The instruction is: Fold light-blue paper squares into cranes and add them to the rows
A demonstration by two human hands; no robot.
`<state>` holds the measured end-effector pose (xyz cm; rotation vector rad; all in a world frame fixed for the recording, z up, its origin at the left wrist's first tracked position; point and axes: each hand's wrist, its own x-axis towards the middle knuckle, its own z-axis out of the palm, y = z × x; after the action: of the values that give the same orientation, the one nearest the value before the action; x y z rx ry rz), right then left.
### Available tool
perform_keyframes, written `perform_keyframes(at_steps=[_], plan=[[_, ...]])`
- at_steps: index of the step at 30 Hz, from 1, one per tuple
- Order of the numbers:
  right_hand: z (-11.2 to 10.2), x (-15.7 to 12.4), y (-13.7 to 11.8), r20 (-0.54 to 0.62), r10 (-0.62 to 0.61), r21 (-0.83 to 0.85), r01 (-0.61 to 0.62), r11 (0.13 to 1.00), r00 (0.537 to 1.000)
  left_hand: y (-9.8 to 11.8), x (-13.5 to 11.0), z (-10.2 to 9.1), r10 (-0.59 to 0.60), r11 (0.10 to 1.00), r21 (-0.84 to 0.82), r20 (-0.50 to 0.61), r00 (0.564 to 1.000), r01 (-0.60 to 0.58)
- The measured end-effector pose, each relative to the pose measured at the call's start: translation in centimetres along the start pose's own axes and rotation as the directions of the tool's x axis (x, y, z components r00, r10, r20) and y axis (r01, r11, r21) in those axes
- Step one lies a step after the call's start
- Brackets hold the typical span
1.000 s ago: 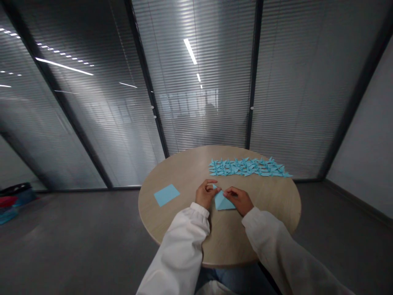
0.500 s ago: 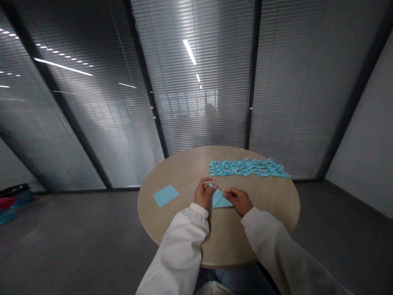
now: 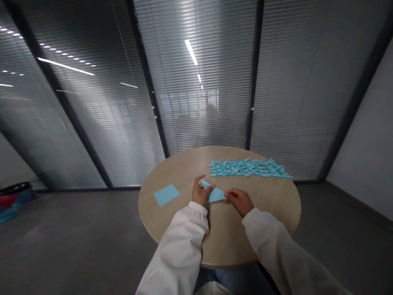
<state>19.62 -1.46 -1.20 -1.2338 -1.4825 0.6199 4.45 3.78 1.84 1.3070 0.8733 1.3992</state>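
A light blue paper folded into a triangle [image 3: 214, 194] is held between both hands just above the round wooden table [image 3: 270, 196]. My left hand [image 3: 200, 192] pinches its left part, thumb and fingers closed on the paper. My right hand [image 3: 239, 200] pinches the triangle's right corner. Both arms wear white sleeves.
A flat light blue paper square [image 3: 166, 194] lies on the table to the left of my hands. Several folded blue paper pieces [image 3: 248, 167] lie in a row at the table's far side. Glass walls with blinds stand behind. Bags [image 3: 12, 200] lie on the floor at far left.
The folded triangle has been turned and lifted slightly, its long edge now running left to right between the hands. My left hand's forefinger has straightened upward.
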Motion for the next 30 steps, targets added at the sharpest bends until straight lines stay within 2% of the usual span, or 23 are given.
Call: perform_keyframes(at_steps=[2,7,10,11,13,16,18,21,26,30], plan=[[-0.1,0.0,0.0,-0.003,0.009,0.007,-0.009,1.000,1.000,0.1,0.2,-0.1,0.005,1.000,-0.013,-0.058,0.998,-0.006],[-0.2,0.1,0.3,-0.046,-0.013,-0.007,0.013,1.000,0.999,0.2,0.6,-0.8,0.050,0.999,0.003,-0.102,0.994,-0.050],[-0.3,0.2,0.9,-0.107,0.026,0.025,-0.024,0.999,0.994,0.4,0.8,-1.3,0.081,0.996,0.053,-0.237,0.968,-0.070],[-0.4,0.3,1.0,-0.134,0.039,0.031,-0.035,0.999,0.990,0.5,0.8,-1.3,0.088,0.995,0.064,-0.252,0.964,-0.074],[-0.5,0.3,1.1,-0.182,0.046,0.031,-0.041,0.999,0.982,0.7,0.5,-1.1,0.100,0.993,0.077,-0.201,0.974,-0.086],[-0.4,0.3,0.6,-0.221,0.012,0.038,-0.004,0.999,0.975,0.8,-0.1,-0.3,0.105,0.989,0.108,-0.036,0.994,-0.100],[-0.2,0.2,0.2,-0.180,-0.016,0.042,0.024,0.999,0.983,0.9,-0.5,0.2,0.099,0.986,0.127,0.059,0.993,-0.106],[0.2,0.1,-0.1,-0.049,-0.034,0.015,0.035,0.999,0.998,1.1,-1.1,0.7,0.061,0.987,0.142,0.140,0.988,-0.082],[0.4,0.0,-0.2,0.013,-0.053,-0.025,0.053,0.998,0.999,1.0,-0.9,0.8,-0.020,0.997,0.079,0.159,0.987,0.008],[0.2,-0.1,-0.2,0.036,-0.054,-0.023,0.055,0.998,0.998,0.3,-0.2,0.4,-0.022,0.999,-0.025,0.063,0.998,0.023]])
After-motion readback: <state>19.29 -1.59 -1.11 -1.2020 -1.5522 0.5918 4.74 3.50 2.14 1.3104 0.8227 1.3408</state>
